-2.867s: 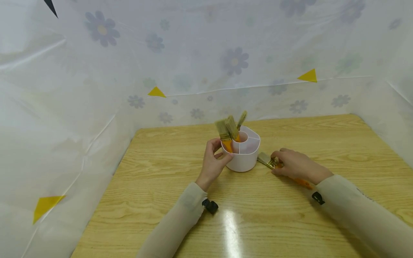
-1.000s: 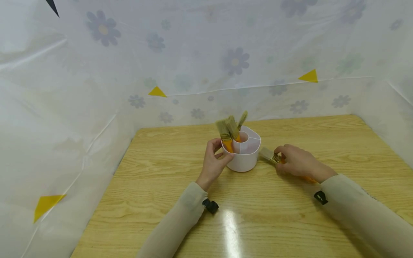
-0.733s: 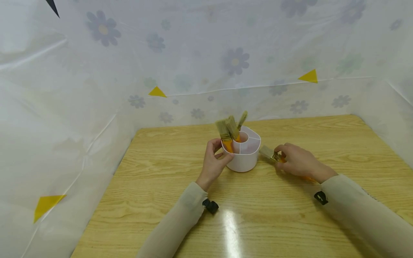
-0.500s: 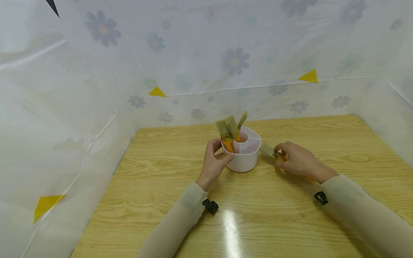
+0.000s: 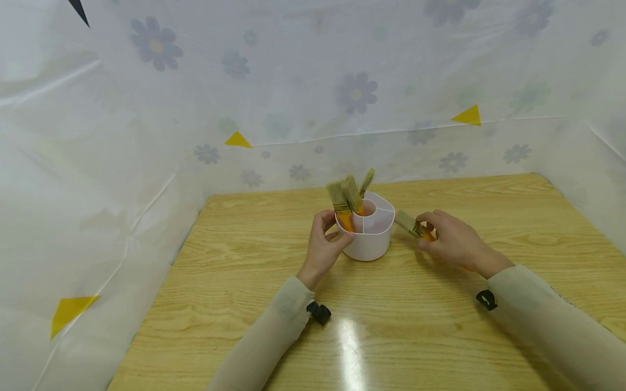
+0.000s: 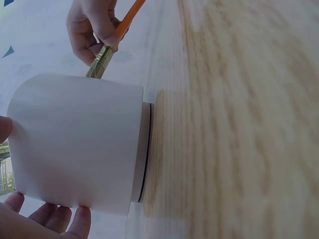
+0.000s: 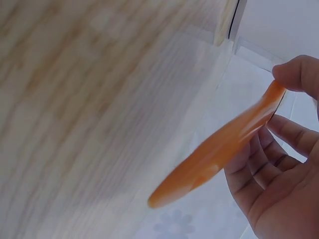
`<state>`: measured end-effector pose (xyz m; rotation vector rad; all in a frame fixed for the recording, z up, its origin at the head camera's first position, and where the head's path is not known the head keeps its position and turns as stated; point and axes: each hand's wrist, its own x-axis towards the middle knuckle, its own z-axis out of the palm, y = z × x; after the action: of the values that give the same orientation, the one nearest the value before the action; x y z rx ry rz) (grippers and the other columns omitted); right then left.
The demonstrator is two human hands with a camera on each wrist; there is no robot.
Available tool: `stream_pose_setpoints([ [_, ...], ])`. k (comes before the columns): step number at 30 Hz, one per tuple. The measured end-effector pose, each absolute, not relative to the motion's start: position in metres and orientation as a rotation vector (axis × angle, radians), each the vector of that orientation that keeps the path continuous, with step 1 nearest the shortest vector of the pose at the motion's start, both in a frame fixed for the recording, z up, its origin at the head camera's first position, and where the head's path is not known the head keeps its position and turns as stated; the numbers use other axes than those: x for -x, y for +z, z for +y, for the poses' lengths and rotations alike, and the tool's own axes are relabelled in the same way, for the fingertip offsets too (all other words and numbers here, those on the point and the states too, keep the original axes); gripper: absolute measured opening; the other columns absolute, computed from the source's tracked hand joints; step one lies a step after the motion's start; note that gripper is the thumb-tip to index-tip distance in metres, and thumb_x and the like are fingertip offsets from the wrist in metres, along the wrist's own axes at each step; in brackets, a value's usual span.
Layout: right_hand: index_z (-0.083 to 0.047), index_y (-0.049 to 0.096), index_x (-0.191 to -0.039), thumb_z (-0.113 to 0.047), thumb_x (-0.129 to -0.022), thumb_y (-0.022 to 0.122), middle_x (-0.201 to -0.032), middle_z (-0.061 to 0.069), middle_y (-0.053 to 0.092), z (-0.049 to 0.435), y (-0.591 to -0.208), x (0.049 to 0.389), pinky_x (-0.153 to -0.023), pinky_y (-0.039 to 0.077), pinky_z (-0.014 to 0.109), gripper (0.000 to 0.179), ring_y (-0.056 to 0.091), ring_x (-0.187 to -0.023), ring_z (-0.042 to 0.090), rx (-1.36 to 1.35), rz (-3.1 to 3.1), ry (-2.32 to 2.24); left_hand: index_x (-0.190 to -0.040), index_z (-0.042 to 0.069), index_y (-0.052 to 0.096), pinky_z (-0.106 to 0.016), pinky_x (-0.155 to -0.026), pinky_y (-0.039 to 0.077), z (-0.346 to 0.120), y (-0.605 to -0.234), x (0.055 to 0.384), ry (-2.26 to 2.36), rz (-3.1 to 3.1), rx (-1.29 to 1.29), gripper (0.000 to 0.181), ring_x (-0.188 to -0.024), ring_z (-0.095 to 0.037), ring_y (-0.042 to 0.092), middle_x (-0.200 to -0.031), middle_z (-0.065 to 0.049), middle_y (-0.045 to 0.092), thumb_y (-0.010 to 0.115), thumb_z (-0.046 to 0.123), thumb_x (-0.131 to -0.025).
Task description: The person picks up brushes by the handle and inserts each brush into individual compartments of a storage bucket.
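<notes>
A white divided brush holder point(image 5: 368, 247) stands upright on the table, with bristle ends of orange-handled paintbrushes point(image 5: 337, 193) poking up from its left and back. My left hand point(image 5: 323, 247) grips its left side, thumb near the front rim; in the left wrist view the fingers lie along the white wall point(image 6: 75, 144). Right of the holder, my right hand point(image 5: 455, 241) pinches another flat paintbrush point(image 5: 407, 221) near its metal band, bristles toward the holder. In the right wrist view its orange handle point(image 7: 214, 149) slants down over the tabletop, thumb and fingers at the upper end.
The wood-grain table point(image 5: 244, 271) runs back to a flower-patterned plastic sheet point(image 5: 293, 98), with similar sheeting at the left and right. Yellow tape pieces point(image 5: 238, 139) stick to the sheeting. A light glare shows on the table's front.
My right hand has lifted the paintbrush from the table and shifted slightly right and away from me; its bristles are now higher beside the holder. My left hand and the holder stay put.
</notes>
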<state>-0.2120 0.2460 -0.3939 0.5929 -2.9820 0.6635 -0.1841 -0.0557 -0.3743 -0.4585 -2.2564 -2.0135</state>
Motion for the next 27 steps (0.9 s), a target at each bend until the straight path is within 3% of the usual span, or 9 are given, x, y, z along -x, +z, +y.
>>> stream_pose_setpoints([
  [27, -0.009, 0.055, -0.126, -0.024, -0.084, 0.068, -0.096, 0.006, 0.054, 0.2428, -0.3878, 0.2091, -0.057, 0.041, 0.031, 0.046, 0.050, -0.071, 0.017, -0.604, -2.814, 0.733, -0.134, -0.008, 0.034, -0.057, -0.103, 0.034, -0.0562, -0.3745, 0.1848, -2.022, -2.253, 0.458, 0.060, -0.130, -0.037, 0.038, -0.137, -0.024, 0.039, 0.068, 0.003, -0.085],
])
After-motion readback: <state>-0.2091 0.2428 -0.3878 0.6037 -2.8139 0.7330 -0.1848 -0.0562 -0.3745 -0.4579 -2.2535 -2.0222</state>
